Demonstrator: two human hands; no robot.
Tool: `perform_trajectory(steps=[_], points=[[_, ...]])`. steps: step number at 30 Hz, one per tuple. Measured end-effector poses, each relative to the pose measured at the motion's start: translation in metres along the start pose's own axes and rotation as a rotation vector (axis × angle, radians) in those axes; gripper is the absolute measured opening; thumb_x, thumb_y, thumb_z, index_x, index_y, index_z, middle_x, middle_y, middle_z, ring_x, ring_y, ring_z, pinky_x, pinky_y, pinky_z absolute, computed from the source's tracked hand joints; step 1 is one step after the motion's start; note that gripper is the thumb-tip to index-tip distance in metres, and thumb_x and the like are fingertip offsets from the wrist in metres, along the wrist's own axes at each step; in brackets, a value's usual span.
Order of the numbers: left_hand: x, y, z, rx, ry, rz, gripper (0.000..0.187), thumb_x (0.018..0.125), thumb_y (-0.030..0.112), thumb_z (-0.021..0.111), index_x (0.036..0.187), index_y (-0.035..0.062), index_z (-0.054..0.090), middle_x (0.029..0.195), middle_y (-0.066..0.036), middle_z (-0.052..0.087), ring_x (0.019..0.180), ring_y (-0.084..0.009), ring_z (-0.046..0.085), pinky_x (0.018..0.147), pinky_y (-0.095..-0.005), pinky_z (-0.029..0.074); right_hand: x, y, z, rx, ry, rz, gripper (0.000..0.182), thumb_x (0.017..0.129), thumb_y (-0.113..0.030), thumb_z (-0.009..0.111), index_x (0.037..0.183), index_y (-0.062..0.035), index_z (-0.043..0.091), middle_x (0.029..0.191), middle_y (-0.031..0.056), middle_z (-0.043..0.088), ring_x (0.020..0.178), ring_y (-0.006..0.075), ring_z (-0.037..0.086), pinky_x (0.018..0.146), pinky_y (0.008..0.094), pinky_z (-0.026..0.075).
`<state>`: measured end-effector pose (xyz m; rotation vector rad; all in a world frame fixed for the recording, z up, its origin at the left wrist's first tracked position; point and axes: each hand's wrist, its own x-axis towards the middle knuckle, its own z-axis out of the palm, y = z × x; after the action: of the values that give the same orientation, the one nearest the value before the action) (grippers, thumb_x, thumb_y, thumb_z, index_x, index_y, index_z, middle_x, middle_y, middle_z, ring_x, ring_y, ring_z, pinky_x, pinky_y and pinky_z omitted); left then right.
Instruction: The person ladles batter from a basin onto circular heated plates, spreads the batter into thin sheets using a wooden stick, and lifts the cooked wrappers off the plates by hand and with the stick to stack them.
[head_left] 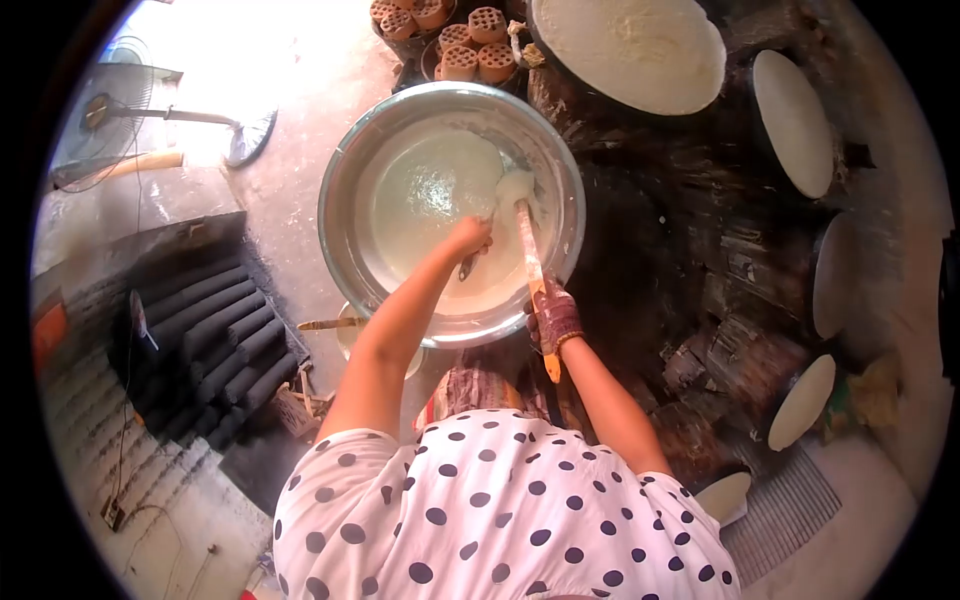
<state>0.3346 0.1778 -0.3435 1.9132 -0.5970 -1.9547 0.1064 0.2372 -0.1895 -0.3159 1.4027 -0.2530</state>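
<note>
A wide metal basin [335,165] in front of me holds pale, wet batter [430,200]. Over the basin, my left hand [468,238] is closed around a utensil with a dark handle [467,268], its thin metal shaft rising past my fist. My right hand [555,318], in a dark knitted glove, grips a long batter-smeared wooden stick [528,240] at the basin's near right rim. The far ends of both tools meet at a rounded, batter-coated lump [515,187]; I cannot tell which tool it belongs to.
Reddish perforated briquettes [460,64] sit in containers behind the basin. Large white-topped round pans [635,50] curve along the right side. Stacked black briquettes [225,325] lie at left, below a standing fan [100,112]. A bowl with a brush-like handle [325,324] peeks out beside my left arm.
</note>
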Motion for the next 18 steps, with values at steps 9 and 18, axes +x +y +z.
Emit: perform_trajectory(steps=[9, 18], points=[[-0.252, 0.025, 0.072, -0.91, -0.066, 0.261, 0.034, 0.096, 0.011, 0.037, 0.13, 0.0098, 0.039, 0.056, 0.004, 0.031, 0.038, -0.0074, 0.029, 0.037, -0.0223, 0.024, -0.054, 0.046, -0.077, -0.665, -0.128, -0.708, 0.056, 0.085, -0.008, 0.05, 0.137, -0.0273, 0.043, 0.07, 0.0088, 0.058, 0.055, 0.0181, 0.054, 0.051, 0.0317, 0.046], [-0.494, 0.094, 0.068, -0.701, 0.236, 0.808, 0.034, 0.098, 0.012, 0.037, 0.131, 0.0084, 0.043, 0.059, 0.003, 0.038, 0.038, -0.0049, 0.03, 0.034, -0.0192, 0.024, -0.223, -0.079, -0.056, -0.825, -0.368, -1.681, 0.053, 0.086, -0.002, 0.048, 0.137, -0.0171, 0.043, 0.073, 0.0087, 0.063, 0.059, 0.017, 0.06, 0.056, 0.0313, 0.049]])
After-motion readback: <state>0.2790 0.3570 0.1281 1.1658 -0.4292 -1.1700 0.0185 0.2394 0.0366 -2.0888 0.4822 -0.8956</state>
